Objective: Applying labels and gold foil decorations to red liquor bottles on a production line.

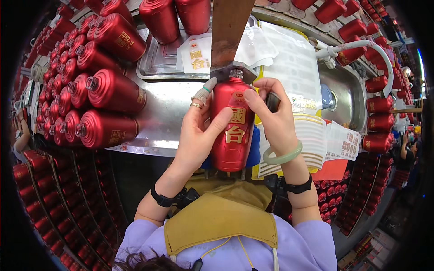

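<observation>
A shiny red bottle with a bare clear glass neck stands or leans in front of me, large gold characters down its front. My left hand is closed round its left side, the thumb lying across the gold characters. A grey cover wraps the tip of one left finger. My right hand is at the bottle's upper right, fingers bent and thumb pressed by a small red label near the shoulder. A small dark object, which I cannot make out, shows beside the right fingers.
Many red bottles crowd the left bench. A metal tray and label sheets lie behind. A brown post rises just beyond the bottle. At right are a sink with a curved white tap and more label sheets.
</observation>
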The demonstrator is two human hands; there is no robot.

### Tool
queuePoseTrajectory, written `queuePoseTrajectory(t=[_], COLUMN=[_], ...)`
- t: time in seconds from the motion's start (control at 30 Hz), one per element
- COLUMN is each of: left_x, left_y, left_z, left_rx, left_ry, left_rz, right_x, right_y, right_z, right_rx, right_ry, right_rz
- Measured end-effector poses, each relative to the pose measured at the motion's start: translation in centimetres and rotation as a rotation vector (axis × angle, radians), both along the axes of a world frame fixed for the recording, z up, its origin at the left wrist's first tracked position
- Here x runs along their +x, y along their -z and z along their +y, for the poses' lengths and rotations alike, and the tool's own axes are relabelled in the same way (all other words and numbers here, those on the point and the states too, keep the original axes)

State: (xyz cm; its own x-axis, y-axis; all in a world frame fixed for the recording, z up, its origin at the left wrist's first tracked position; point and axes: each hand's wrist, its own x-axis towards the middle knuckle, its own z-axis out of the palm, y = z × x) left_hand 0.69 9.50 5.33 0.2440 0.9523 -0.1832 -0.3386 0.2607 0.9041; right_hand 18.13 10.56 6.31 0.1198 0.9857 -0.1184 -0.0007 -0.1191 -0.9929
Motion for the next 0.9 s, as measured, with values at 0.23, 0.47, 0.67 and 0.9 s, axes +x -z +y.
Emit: queuePoseTrajectory(t=[0.23, 0.47, 0.67, 0.9], left_x=[0.0, 0.1, 0.1, 0.2], left_y=[-0.2, -0.2, -0.1, -0.1], left_z=[0.3, 0.2, 0.2, 0.1], left_rx=[0.043, 0.042, 0.050, 0.038], left_ry=[0.016, 0.011, 0.011, 0.007], left_rz=[0.074, 0.087, 0.097, 0.085], right_x=[0.0, 0.5, 1.0, 2.7], right_y=[-0.8, -0.7, -1.3, -3.8], right_z=[1.9, 1.9, 2.3, 3.0], right_rx=[-0.034, -0.015, -0.084, 0.047], right_ry=[0.005, -0.063, -0.103, -0.153], right_rz=[0.002, -0.112, -0.105, -0.198])
